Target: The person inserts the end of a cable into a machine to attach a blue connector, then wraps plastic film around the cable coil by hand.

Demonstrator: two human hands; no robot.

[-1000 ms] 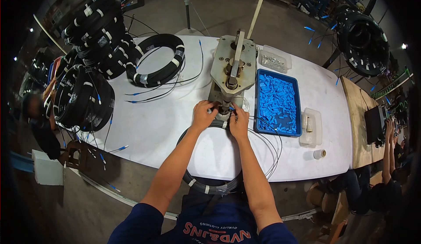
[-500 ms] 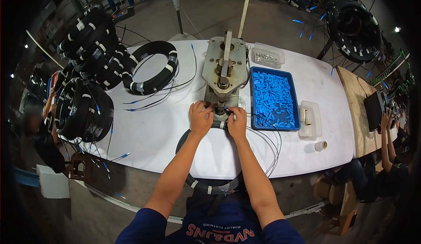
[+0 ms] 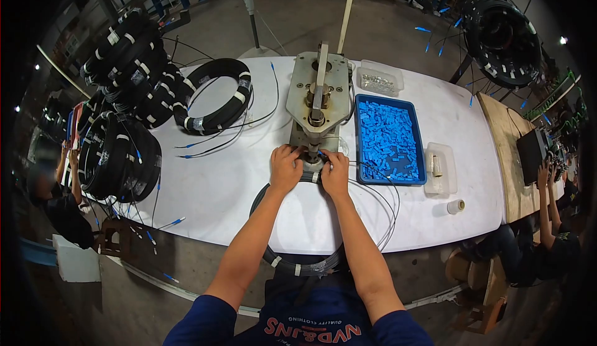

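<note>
My left hand (image 3: pixel 286 168) is closed at the left side of the press's lower die, its fingertips pinched on something too small to make out. On the other side, my right hand (image 3: pixel 336 173) is closed on a thin black cable (image 3: pixel 353 162), with a speck of blue near its fingertips. Both hands meet right under the ram of the metal hand press (image 3: pixel 318 97). A coil of black cable (image 3: pixel 297 267) lies beneath my forearms, over the table's front edge, held by white ties. The exact spot where the fingers meet the die is partly hidden.
A blue tray (image 3: pixel 425 180) of small blue connector pieces stands right of the press. Near it are a clear box of small parts (image 3: pixel 378 83), another clear box (image 3: pixel 446 187) and a white roll (image 3: pixel 456 206). Cable coils (image 3: pixel 214 122) crowd the left. Other people work at both sides.
My fingers have shifted slightly at the die, the left hand a little to the right. At the far left, a person has leaned closer with hands raised.
</note>
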